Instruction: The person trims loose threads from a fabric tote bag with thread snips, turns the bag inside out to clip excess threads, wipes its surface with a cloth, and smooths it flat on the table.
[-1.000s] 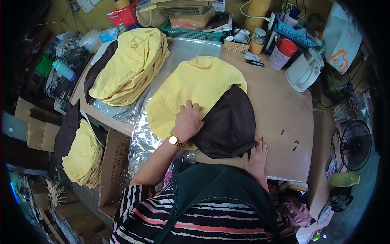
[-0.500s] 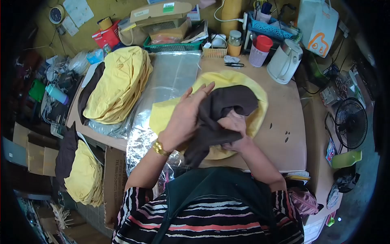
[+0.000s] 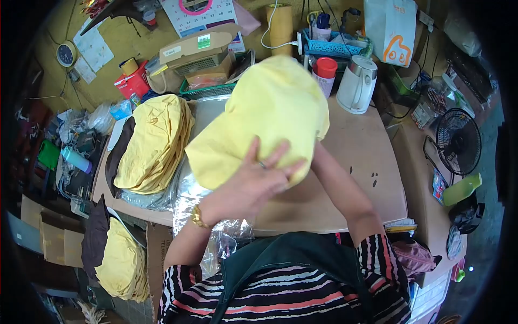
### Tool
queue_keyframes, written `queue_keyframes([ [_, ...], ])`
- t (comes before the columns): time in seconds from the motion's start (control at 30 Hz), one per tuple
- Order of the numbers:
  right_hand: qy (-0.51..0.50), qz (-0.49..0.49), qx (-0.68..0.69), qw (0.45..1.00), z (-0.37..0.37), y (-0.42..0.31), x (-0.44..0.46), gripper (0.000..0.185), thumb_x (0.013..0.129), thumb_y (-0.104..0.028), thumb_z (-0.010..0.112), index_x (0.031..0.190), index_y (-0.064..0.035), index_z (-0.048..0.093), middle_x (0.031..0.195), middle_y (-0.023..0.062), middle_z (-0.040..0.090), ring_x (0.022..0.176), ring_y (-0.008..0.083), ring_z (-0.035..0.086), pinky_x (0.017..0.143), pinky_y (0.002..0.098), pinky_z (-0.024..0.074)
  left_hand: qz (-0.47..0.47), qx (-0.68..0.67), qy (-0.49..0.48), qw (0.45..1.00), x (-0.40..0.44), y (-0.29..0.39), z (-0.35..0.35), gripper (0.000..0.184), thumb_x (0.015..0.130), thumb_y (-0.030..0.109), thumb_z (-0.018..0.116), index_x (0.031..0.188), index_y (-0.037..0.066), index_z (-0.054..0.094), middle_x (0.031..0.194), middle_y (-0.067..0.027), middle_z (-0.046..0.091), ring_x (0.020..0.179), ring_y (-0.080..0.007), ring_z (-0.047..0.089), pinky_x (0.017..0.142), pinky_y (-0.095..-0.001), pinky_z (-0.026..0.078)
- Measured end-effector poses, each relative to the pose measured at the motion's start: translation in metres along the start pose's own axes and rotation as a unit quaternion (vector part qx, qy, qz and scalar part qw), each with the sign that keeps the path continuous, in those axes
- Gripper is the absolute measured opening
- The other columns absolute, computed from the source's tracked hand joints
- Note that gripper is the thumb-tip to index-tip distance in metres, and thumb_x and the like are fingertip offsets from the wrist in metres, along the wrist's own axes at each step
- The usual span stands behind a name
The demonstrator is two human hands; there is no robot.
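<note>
A: Where's the yellow cloth point(image 3: 270, 113)?

B: Centre of the frame, apparently raised off the tabletop point(image 3: 361, 156), covering part of the green basket point(image 3: 208, 93) from view.

A: Why is the left hand point(image 3: 256, 181) there?

B: Its fingers are spread against the cloth's lower front, not curled into a fist. I'd say that steadies fabric this limp, which would otherwise sag.

A: And the right hand?

B: Hidden. The right forearm point(image 3: 345, 186) passes behind the cloth at its lower right, so I can't tell how those fingers stand. Probably they support it from behind.

A: What about the yellow stack point(image 3: 154, 143)?

B: Left of centre, lying on clear plastic point(image 3: 143, 200), presumably within easy reach. The white kettle point(image 3: 354, 86) stands upper right, likely to be away from the handling.
</note>
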State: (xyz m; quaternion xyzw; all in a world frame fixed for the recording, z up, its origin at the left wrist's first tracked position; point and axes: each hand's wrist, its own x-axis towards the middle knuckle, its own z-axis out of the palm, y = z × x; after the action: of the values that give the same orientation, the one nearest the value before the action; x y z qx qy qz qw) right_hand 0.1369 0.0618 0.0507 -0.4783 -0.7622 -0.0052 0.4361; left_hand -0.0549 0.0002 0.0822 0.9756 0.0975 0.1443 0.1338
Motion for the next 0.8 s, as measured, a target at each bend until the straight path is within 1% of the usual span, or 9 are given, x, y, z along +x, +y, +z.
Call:
queue_keyframes([
  [0.1, -0.06, 0.114, -0.061, 0.99, -0.001, 0.03, 0.023, 0.048, 0.083, -0.018, 0.057, 0.129, -0.005, 0.058, 0.122, 0.019, 0.062, 0.116, 0.0377, 0.057, 0.104, 0.0438, 0.0394, 0.034, 0.002, -0.011, 0.999, 0.004, 0.022, 0.02, 0.006, 0.09, 0.006, 0.056, 0.094, 0.009, 0.054, 0.143, -0.0089, 0.051, 0.145, -0.0394, 0.024, 0.114, -0.0635, -0.001],
  [0.2, -0.109, 0.167, -0.09, 0.976, -0.009, 0.04, 0.003, 0.046, 0.085, -0.019, 0.055, 0.129, -0.0057, 0.059, 0.121, 0.0192, 0.062, 0.115, 0.0373, 0.057, 0.103, 0.0432, 0.0404, -0.067, 0.174, 0.15, 0.971, -0.003, 0.043, 0.034, 0.027, 0.084, 0.004, 0.056, 0.111, 0.006, 0.055, 0.141, -0.0107, 0.051, 0.135, -0.035, 0.042, 0.112, -0.0632, 0.02],
  [0.3, -0.158, 0.176, -0.108, 0.966, -0.009, 0.033, -0.015, 0.044, 0.087, -0.02, 0.053, 0.128, -0.0064, 0.059, 0.12, 0.0194, 0.063, 0.115, 0.0368, 0.058, 0.102, 0.0426, 0.0414, 0.064, -0.115, 0.236, 0.963, -0.005, 0.045, 0.071, 0.034, 0.08, 0.002, 0.057, 0.114, 0.002, 0.056, 0.133, -0.0201, 0.053, 0.127, -0.0349, 0.048, 0.109, -0.0522, 0.032],
  [0.33, -0.187, 0.187, -0.12, 0.957, -0.011, 0.034, -0.013, 0.044, 0.087, -0.02, 0.052, 0.128, -0.0066, 0.06, 0.12, 0.0195, 0.063, 0.115, 0.0367, 0.058, 0.102, 0.0424, 0.0417, -0.015, -0.123, 0.189, 0.974, 0.008, 0.042, 0.071, 0.029, 0.082, 0.002, 0.056, 0.111, 0.002, 0.058, 0.115, -0.0182, 0.059, 0.101, -0.0307, 0.056, 0.088, -0.0444, 0.042],
  [0.47, -0.354, 0.277, -0.169, 0.877, -0.043, 0.039, 0.022, 0.042, 0.09, -0.021, 0.049, 0.128, -0.0075, 0.061, 0.119, 0.0198, 0.064, 0.115, 0.0362, 0.058, 0.1, 0.0415, 0.0431, -0.269, 0.163, 0.165, 0.935, 0.008, -0.009, 0.064, 0.047, 0.084, 0.015, 0.061, 0.127, 0.002, 0.049, 0.111, -0.0205, 0.059, 0.099, -0.0384, 0.057, 0.086, -0.0496, 0.044],
  [0.6, -0.444, 0.277, -0.159, 0.837, -0.063, 0.009, 0.021, 0.042, 0.093, -0.03, 0.046, 0.124, -0.0064, 0.062, 0.118, 0.0193, 0.064, 0.113, 0.0346, 0.059, 0.098, 0.0406, 0.0447, -0.27, 0.28, 0.213, 0.896, -0.01, -0.036, 0.012, 0.065, 0.079, 0.029, 0.072, 0.133, 0.004, 0.046, 0.118, -0.0192, 0.056, 0.113, -0.0399, 0.051, 0.099, -0.0525, 0.035],
  [0.7, -0.505, 0.252, -0.138, 0.814, -0.065, -0.005, 0.005, 0.052, 0.098, -0.046, 0.041, 0.118, -0.0032, 0.063, 0.117, 0.018, 0.064, 0.111, 0.0319, 0.06, 0.094, 0.0397, 0.0465, -0.309, 0.243, -0.017, 0.92, -0.014, -0.027, -0.011, 0.061, 0.074, 0.034, 0.076, 0.124, 0.007, 0.054, 0.112, -0.0166, 0.061, 0.118, -0.0409, 0.051, 0.105, -0.0534, 0.031],
  [0.77, -0.496, 0.098, 0.161, 0.848, -0.065, 0.021, -0.015, 0.045, 0.098, -0.039, 0.048, 0.121, -0.0011, 0.057, 0.114, 0.0189, 0.063, 0.106, 0.0322, 0.06, 0.091, 0.0404, 0.0474, -0.296, 0.263, -0.067, 0.916, -0.022, -0.031, -0.01, 0.053, 0.075, 0.032, 0.076, 0.118, 0.008, 0.058, 0.109, -0.0167, 0.061, 0.117, -0.0407, 0.052, 0.106, -0.0551, 0.029],
  [0.8, -0.498, 0.098, 0.161, 0.847, -0.068, 0.015, -0.019, 0.045, 0.098, -0.039, 0.048, 0.121, -0.0011, 0.057, 0.114, 0.0189, 0.063, 0.106, 0.0322, 0.06, 0.091, 0.0404, 0.0474, -0.278, 0.284, -0.117, 0.91, -0.028, -0.034, -0.008, 0.044, 0.075, 0.03, 0.075, 0.113, 0.01, 0.062, 0.106, -0.0168, 0.062, 0.115, -0.0404, 0.054, 0.107, -0.0568, 0.028],
])
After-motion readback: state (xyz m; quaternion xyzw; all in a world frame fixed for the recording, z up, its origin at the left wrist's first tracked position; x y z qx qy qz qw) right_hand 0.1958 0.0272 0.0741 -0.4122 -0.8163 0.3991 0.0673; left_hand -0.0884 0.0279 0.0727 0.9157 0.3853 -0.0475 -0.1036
